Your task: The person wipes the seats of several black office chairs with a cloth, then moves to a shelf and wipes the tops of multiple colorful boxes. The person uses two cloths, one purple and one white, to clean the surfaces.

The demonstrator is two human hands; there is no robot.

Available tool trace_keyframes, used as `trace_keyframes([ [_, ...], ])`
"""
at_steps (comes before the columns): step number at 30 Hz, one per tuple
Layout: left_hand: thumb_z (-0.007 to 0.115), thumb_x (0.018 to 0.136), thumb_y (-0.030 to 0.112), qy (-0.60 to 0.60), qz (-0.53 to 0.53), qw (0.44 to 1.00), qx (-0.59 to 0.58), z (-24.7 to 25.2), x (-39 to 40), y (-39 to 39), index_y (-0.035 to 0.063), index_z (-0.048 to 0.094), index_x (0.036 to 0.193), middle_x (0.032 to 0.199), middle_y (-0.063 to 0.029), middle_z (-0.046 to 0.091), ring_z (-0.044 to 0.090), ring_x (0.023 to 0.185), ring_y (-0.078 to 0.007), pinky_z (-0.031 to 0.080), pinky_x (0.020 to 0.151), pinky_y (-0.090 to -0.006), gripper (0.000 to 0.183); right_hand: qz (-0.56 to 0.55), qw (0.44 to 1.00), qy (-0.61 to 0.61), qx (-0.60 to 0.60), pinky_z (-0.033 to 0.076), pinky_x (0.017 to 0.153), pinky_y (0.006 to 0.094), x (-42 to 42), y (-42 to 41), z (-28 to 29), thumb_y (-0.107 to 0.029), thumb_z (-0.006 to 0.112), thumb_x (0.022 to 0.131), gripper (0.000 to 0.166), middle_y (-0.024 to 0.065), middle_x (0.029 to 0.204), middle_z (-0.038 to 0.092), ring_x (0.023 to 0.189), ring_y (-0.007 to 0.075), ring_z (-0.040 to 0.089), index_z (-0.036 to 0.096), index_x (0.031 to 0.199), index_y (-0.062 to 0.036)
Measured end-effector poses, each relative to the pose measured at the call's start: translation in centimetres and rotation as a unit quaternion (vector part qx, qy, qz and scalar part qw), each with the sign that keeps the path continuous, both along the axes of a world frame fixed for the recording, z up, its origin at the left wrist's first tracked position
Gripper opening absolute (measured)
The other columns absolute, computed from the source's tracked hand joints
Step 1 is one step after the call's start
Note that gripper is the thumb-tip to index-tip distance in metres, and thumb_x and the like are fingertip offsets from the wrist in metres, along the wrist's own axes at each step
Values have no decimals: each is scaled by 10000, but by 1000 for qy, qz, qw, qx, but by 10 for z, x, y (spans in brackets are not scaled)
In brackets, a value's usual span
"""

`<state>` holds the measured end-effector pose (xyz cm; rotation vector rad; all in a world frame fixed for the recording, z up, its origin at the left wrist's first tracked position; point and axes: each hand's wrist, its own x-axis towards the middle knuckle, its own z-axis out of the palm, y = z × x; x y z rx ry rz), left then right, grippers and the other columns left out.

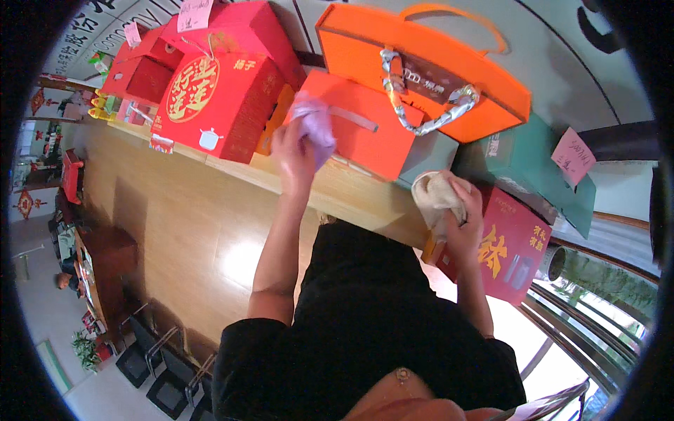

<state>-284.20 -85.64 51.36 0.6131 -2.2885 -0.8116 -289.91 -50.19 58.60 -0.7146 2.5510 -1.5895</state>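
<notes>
My left hand (295,155) grips a crumpled purple cloth (316,123), held over the left end of an orange-red box (363,118) on a wooden counter (347,197). My right hand (464,221) holds a bunched beige cloth (436,196) above the counter's right part, close to a dark red gift box (513,250) with gold writing. Behind the orange-red box stands an orange carrying case (421,58) with a strap handle and a patterned scarf tied to it. Whether the purple cloth touches the box is unclear.
Left on the counter are a large red box (221,105) with gold characters and a smaller open red box (142,79). Green boxes (537,163) stand at the right, one bearing a pink note (574,157). Black chairs (168,387) and a person (64,280) at a desk (108,268) are farther off.
</notes>
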Motion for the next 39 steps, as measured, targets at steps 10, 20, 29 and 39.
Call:
trace_keyframes([
  [10, 596, 791, -9, 69, -198, 977, 34, 54, -21, 36, 25, 636, 1286, 1068, -206, 646, 627, 1033, -388, 509, 904, -472, 498, -15, 996, 81, 27, 441, 1102, 424, -8, -40, 24, 76, 552, 739, 612, 192, 1345, 559, 1277, 376, 552, 666, 1315, -99],
  [20, 689, 844, 77, 77, -116, 971, -195, 180, -121, -64, 107, 676, 1279, 1117, -186, 660, 605, 1066, -401, 481, 949, -500, 436, -85, 994, 73, -1, 468, 1077, 425, 16, -43, 30, 72, 584, 728, 622, 183, 1356, 546, 1271, 358, 555, 674, 1314, -114],
  [29, 673, 861, 110, -55, -192, 945, -258, 186, -185, 11, 109, 718, 1205, 1070, -165, 707, 656, 1029, -376, 527, 940, -468, 347, -158, 985, 59, -17, 443, 1101, 439, 27, -9, 19, 83, 597, 724, 608, 179, 1359, 556, 1280, 366, 547, 670, 1304, -83],
  [39, 626, 844, 181, 23, -316, 895, -315, 181, -213, 152, 65, 748, 919, 1104, -134, 686, 620, 1117, -338, 559, 881, -462, 184, -135, 986, 100, -1, 432, 1095, 443, 24, 3, 6, 48, 632, 787, 525, 167, 1323, 596, 1261, 352, 560, 657, 1298, -67],
])
